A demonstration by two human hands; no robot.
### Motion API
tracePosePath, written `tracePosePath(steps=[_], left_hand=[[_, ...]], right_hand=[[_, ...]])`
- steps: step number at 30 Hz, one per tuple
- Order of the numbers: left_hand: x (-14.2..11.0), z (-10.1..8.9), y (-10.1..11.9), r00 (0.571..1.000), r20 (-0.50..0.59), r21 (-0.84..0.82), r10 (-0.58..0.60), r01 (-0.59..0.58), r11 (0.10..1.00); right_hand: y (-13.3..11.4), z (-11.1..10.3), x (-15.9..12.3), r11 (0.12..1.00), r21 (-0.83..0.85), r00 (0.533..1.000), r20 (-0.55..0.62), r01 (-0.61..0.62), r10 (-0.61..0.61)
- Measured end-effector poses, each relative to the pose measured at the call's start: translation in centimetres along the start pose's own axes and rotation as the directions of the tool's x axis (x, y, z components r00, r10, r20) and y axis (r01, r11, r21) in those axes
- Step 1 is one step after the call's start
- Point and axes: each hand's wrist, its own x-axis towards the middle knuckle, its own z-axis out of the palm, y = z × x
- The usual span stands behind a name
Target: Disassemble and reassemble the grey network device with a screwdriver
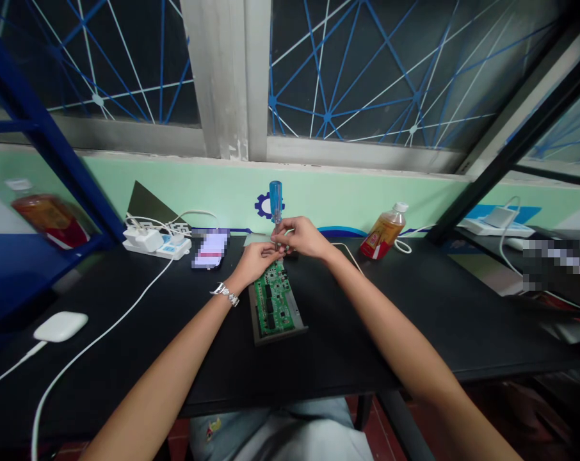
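A screwdriver with a clear blue handle stands upright over the far end of a green circuit board. My right hand pinches its shaft just below the handle. Low on the shaft, the fingers of my left hand are closed near the tip, their wrist wearing a silver watch or bracelet. Fingers cover the tip, so whatever it touches is hidden. The board sits in a grey metal tray-like casing that lies lengthwise on the black table.
Left of the board lie a phone, a white power strip with plugs, and a white charging case with a cable. A drink bottle stands at right, near the green wall.
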Motion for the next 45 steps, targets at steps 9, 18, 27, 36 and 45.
tracePosePath(steps=[9,18,27,36,45], left_hand=[[-0.2,-1.2,0.2,0.997,-0.05,0.167,0.05,-0.041,0.985],[-1.1,-1.6,1.1,0.992,-0.03,0.291,0.119,-0.105,0.951],[-4.6,-3.0,2.0,0.995,0.018,0.422,0.103,-0.101,0.901],[-4.8,-2.6,2.6,0.992,0.047,0.466,0.119,-0.127,0.876],[-5.1,-1.8,2.4,0.99,0.022,0.449,0.136,-0.132,0.884]], right_hand=[[-0.1,-0.1,-0.2,0.993,-0.112,1.0,0.012,0.029,-0.028],[0.2,0.1,-0.6,0.935,-0.291,0.974,-0.042,0.203,-0.225],[3.4,1.5,-5.1,0.893,0.394,0.943,-0.32,0.218,-0.089],[4.9,3.1,-7.2,0.797,0.543,0.895,-0.446,0.265,0.006],[4.9,3.9,-7.2,0.759,0.602,0.9,-0.434,0.249,0.049]])
